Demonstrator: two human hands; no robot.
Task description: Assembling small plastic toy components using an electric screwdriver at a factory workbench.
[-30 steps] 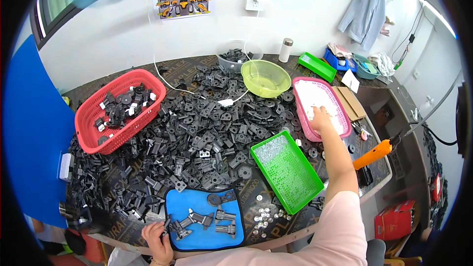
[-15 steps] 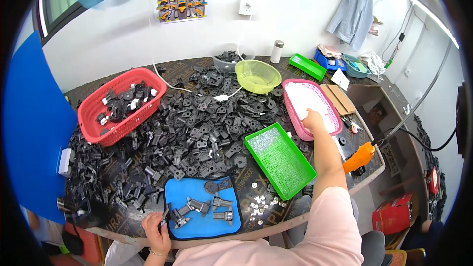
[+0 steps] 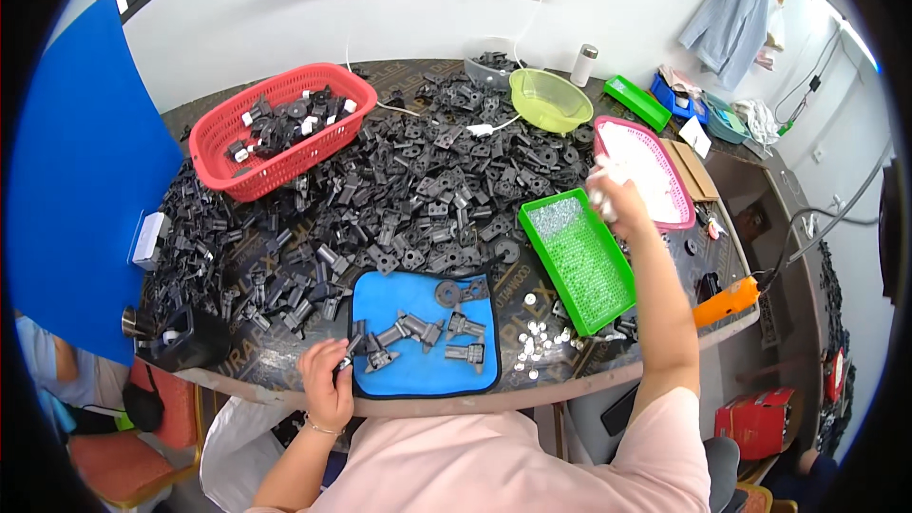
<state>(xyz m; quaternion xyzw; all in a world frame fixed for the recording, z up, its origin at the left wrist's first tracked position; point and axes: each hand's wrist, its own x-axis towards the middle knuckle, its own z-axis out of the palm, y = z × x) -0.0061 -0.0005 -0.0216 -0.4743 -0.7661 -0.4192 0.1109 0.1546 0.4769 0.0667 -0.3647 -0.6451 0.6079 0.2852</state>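
Note:
My left hand (image 3: 326, 378) is closed around a small black plastic part (image 3: 353, 346) at the left edge of a blue mat (image 3: 399, 290). Several black plastic fittings (image 3: 407, 329) and a flat black piece with a round end (image 3: 450, 294) lie on the mat. My right hand (image 3: 622, 204) grips a bunch of small white pieces (image 3: 598, 192), held between the pink basket (image 3: 686, 214) and the green tray (image 3: 581, 275). More white pieces (image 3: 635, 154) fill that basket. Small shiny metal pieces (image 3: 559, 218) sit at the tray's far end.
A large heap of black plastic parts (image 3: 418, 185) covers the table's middle and left. At the far left stands a red basket (image 3: 285, 157). Round white-and-metal pieces (image 3: 537, 347) lie right of the mat. A yellow-green bowl (image 3: 551, 114) stands behind; an orange power screwdriver (image 3: 727, 302) is right of my forearm.
My right hand has come out of the pink basket toward the green tray with white pieces in it. My left hand stays by the mat with its black part. The whole view has shifted.

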